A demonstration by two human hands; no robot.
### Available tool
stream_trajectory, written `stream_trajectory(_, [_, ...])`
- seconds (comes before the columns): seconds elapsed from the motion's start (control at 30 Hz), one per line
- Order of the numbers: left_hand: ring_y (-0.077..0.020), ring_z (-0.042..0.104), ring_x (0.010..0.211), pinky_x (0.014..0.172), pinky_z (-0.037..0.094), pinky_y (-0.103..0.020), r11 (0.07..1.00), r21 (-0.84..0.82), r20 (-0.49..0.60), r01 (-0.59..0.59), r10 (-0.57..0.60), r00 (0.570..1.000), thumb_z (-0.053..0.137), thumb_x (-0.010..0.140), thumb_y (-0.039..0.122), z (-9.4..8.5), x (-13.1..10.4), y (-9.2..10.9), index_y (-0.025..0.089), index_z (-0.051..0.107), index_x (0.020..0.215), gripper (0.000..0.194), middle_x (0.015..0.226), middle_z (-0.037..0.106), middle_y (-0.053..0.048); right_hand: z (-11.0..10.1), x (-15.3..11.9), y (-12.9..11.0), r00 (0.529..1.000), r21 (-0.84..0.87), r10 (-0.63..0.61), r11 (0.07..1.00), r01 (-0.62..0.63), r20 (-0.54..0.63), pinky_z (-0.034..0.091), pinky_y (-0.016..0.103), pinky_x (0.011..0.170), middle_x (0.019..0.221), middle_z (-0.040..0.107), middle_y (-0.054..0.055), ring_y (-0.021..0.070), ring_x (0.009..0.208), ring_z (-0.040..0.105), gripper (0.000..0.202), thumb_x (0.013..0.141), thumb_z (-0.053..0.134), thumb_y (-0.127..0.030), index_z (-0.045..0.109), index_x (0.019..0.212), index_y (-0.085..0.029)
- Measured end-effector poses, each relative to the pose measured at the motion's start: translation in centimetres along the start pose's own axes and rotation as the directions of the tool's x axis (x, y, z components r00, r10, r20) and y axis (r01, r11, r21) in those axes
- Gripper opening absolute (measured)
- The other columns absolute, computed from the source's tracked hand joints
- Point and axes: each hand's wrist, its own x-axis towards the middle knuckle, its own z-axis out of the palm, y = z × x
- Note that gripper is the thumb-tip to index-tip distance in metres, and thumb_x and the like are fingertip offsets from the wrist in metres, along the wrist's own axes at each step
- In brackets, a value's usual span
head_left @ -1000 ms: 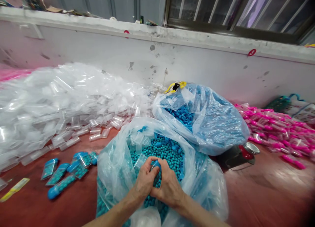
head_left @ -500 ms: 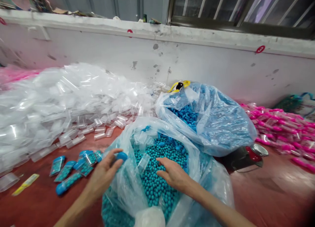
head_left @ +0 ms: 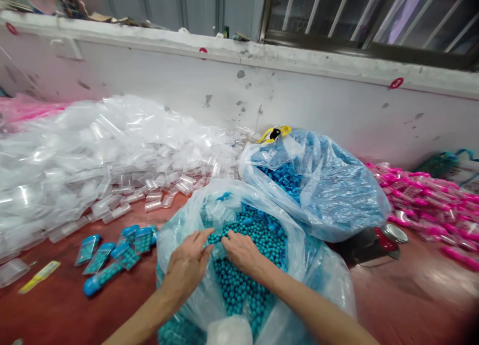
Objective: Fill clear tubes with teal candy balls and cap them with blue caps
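A plastic bag [head_left: 179,210] full of small teal beads [head_left: 243,280] stands in front of me, its mouth folded open. Over the beads, my left hand [head_left: 190,260] is closed at the left end of a small clear plastic container [head_left: 219,252]. My right hand [head_left: 243,252] has its fingers bent down and closed at the right side of the same container; its fingertips are partly hidden. More clear containers [head_left: 219,212] lie on the beads at the back of the bag. Left of the bag, several bead-filled containers with blue caps [head_left: 103,277] lie on the red table.
Behind stands a bag [head_left: 337,195] of blue caps [head_left: 282,177]. A large heap of clear containers [head_left: 93,160] covers the left. Pink-capped pieces [head_left: 430,200] are piled at right, near a metal tin [head_left: 374,242]. A yellow strip [head_left: 39,276] lies front left.
My left hand has let go of a blue-capped container, now among the others at left, and has moved right over the beads. My right hand has moved left to the clear container.
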Motion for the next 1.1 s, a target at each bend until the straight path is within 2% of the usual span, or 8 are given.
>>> stream_trajectory(0.2, [-0.0243, 0.05, 0.105, 0.086, 0.04, -0.036, 0.807, -0.52, 0.148, 0.279, -0.237, 0.96, 0.052, 0.072, 0.042, 3.1, 1.2, 2.1, 0.012, 0.023, 0.131, 0.073, 0.117, 0.052, -0.015, -1.8, -2.2, 0.5, 0.988, 0.627, 0.147, 0.774, -0.088, -0.043, 0.039, 0.022, 0.059, 0.077, 0.058, -0.001, 0.0144, 0.069, 0.055, 0.022, 0.072, 0.057, -0.033, 0.052, 0.088, -0.019])
stream_trajectory(0.37, [-0.0185, 0.057, 0.079, 0.077, 0.042, -0.031, 0.719, -0.611, 0.182, 0.331, -0.279, 0.943, 0.047, 0.075, 0.037, 5.6, 1.8, 3.7, 0.017, 0.049, 0.1, 0.032, 0.08, 0.06, -0.003, -1.8, -2.9, -0.6, 0.984, 0.828, 0.154, 0.56, -0.01, -0.093, 0.041, 0.022, 0.063, 0.083, 0.06, -0.001, 0.0144, 0.074, 0.055, 0.026, 0.068, 0.055, -0.024, 0.055, 0.093, -0.018])
stream_trajectory(0.5, [-0.0149, 0.054, 0.064, 0.063, 0.042, -0.026, 0.701, -0.631, 0.231, 0.332, -0.238, 0.943, 0.043, 0.075, 0.035, 5.5, 2.1, 4.1, 0.019, 0.048, 0.07, 0.017, 0.066, 0.054, 0.001, -0.3, -3.6, -0.4, 0.983, 0.846, 0.143, 0.504, -0.172, 0.114, 0.038, 0.02, 0.05, 0.066, 0.057, -0.004, 0.0116, 0.056, 0.052, 0.025, 0.063, 0.059, -0.025, 0.057, 0.086, -0.016])
stream_trajectory(0.63, [-0.0172, 0.055, 0.07, 0.066, 0.041, -0.028, 0.874, -0.426, 0.137, 0.234, -0.193, 0.971, 0.038, 0.079, 0.04, 3.3, 4.3, 2.9, 0.018, 0.048, 0.076, 0.024, 0.074, 0.056, -0.003, 1.0, -5.3, -0.2, 0.886, 0.766, 0.082, 0.47, -0.439, 0.457, 0.028, 0.018, 0.037, 0.043, 0.042, -0.009, 0.0084, 0.036, 0.041, 0.02, 0.064, 0.059, -0.032, 0.054, 0.077, -0.017])
stream_trajectory(0.77, [-0.0269, 0.052, 0.095, 0.079, 0.04, -0.038, 0.996, 0.058, 0.001, 0.065, -0.065, 0.998, 0.048, 0.075, 0.035, 1.8, 6.0, 1.7, 0.012, 0.042, 0.111, 0.044, 0.101, 0.055, -0.013, 0.8, -6.3, 0.8, 0.949, 0.754, 0.281, 0.591, -0.287, 0.141, 0.027, 0.017, 0.043, 0.053, 0.044, -0.009, 0.008, 0.051, 0.043, 0.037, 0.052, 0.072, -0.034, 0.052, 0.079, -0.019])
stream_trajectory(0.87, [-0.0304, 0.046, 0.106, 0.085, 0.037, -0.042, 0.985, 0.175, -0.111, 0.007, 0.012, 0.994, 0.051, 0.073, 0.03, 2.4, 5.4, 2.3, 0.012, 0.041, 0.117, 0.049, 0.114, 0.05, -0.017, 0.4, -6.0, 1.8, 0.914, 0.806, 0.364, 0.478, -0.349, 0.18, 0.029, 0.017, 0.041, 0.047, 0.039, -0.011, 0.0068, 0.043, 0.041, 0.026, 0.061, 0.066, -0.031, 0.046, 0.073, -0.019])
stream_trajectory(1.0, [-0.0203, 0.059, 0.066, 0.056, 0.045, -0.03, 0.919, -0.301, 0.318, 0.254, -0.154, 0.935, 0.043, 0.075, 0.043, 4.9, 2.9, 4.0, 0.013, 0.05, 0.103, 0.041, 0.071, 0.06, -0.005, 0.5, -5.5, 1.6, 0.897, 0.932, 0.299, 0.059, -0.359, 0.326, 0.038, 0.018, 0.036, 0.05, 0.045, -0.009, 0.008, 0.036, 0.047, 0.016, 0.077, 0.044, -0.034, 0.04, 0.08, -0.019])
stream_trajectory(1.1, [-0.0135, 0.052, 0.047, 0.04, 0.039, -0.023, 0.682, -0.534, 0.537, 0.499, -0.183, 0.824, 0.043, 0.071, 0.047, 6.6, 1.6, 4.4, 0.014, 0.049, 0.095, 0.042, 0.058, 0.054, 0.003, 0.4, -5.8, 1.0, 0.925, 0.956, 0.258, 0.017, -0.292, 0.278, 0.044, 0.021, 0.04, 0.064, 0.054, -0.004, 0.0112, 0.05, 0.056, 0.016, 0.079, 0.038, -0.032, 0.043, 0.086, -0.018])
